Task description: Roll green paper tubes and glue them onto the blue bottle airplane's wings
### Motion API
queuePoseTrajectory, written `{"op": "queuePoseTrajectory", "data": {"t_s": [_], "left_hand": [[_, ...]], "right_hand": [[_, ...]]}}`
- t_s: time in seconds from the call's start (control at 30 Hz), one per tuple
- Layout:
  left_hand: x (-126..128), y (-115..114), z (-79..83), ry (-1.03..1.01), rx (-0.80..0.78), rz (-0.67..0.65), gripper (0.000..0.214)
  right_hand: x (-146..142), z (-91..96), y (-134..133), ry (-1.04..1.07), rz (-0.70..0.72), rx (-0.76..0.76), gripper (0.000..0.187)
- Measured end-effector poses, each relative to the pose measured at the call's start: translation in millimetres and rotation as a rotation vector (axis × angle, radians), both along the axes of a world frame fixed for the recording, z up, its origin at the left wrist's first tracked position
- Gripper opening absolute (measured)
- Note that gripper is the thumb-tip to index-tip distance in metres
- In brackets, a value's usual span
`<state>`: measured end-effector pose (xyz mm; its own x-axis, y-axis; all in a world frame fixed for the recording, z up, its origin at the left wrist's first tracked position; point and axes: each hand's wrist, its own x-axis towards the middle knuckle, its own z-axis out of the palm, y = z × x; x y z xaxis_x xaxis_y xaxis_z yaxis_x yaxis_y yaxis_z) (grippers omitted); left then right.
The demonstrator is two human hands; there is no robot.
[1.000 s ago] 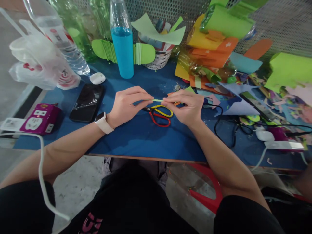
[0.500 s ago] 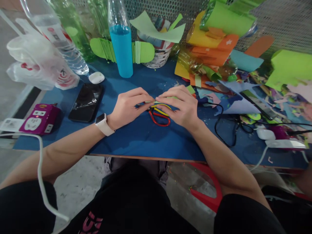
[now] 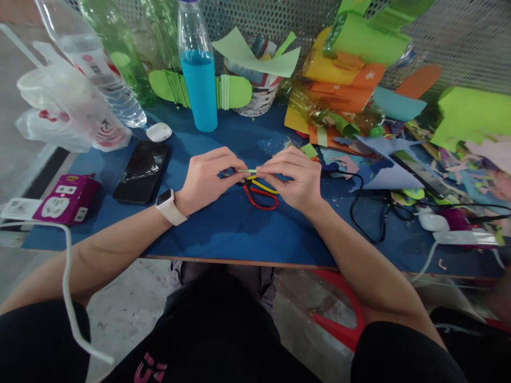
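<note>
Between my two hands runs a thin light-green strip (image 3: pixel 252 171), probably paper. My left hand (image 3: pixel 213 173), with a watch (image 3: pixel 171 206) on its wrist, pinches the strip's left end between thumb and fingertips. The right end is pinched the same way by my right hand (image 3: pixel 295 175). Just beneath the hands lie scissors (image 3: pixel 261 205) with red and yellow handles; their blades are partly hidden by my left hand. A small green paper piece (image 3: pixel 309 151) rests beyond my right hand.
A bottle of blue liquid (image 3: pixel 202 90) stands behind, before folded green paper (image 3: pixel 235 91). Left are a phone (image 3: pixel 141 171), a white case (image 3: pixel 158 132) and a purple power adapter (image 3: pixel 67 199). Paper scraps (image 3: pixel 471 165) and a black cable (image 3: pixel 353 213) crowd the right.
The fingertips have moved slightly apart, so more of the green strip shows between them. My right fingers have shifted, uncovering less of the yellow handle's loop. The view has tilted a little.
</note>
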<state>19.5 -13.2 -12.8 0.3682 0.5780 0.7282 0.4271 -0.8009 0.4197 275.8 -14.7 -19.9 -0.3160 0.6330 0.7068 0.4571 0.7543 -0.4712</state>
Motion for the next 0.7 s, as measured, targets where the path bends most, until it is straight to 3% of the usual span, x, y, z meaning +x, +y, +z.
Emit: {"op": "queuePoseTrajectory", "data": {"t_s": [0.33, 0.43, 0.5, 0.6, 0.7], "left_hand": [[1.0, -1.3, 4.6, -0.061, -0.002, -0.019, 0.020], [0.2, -0.3, 4.1, -0.052, -0.031, -0.022, 0.016], [-0.4, 1.3, 2.7, -0.055, -0.043, -0.052, 0.013], [-1.0, 4.0, 0.3, -0.056, -0.057, -0.106, 0.012], [-1.9, 5.6, -1.3, -0.051, -0.084, -0.118, 0.016]], "right_hand": [[-6.2, 5.2, -2.0, 0.106, 0.020, 0.029, 0.011], [-1.6, -7.2, 11.3, 0.318, 0.016, -0.099, 0.015], [8.6, -21.5, 28.8, 0.561, -0.032, -0.268, 0.026], [29.3, -35.7, 58.2, 0.794, -0.048, -0.425, 0.061], [45.1, -25.3, 80.1, 0.959, -0.101, -0.521, 0.078]]}}
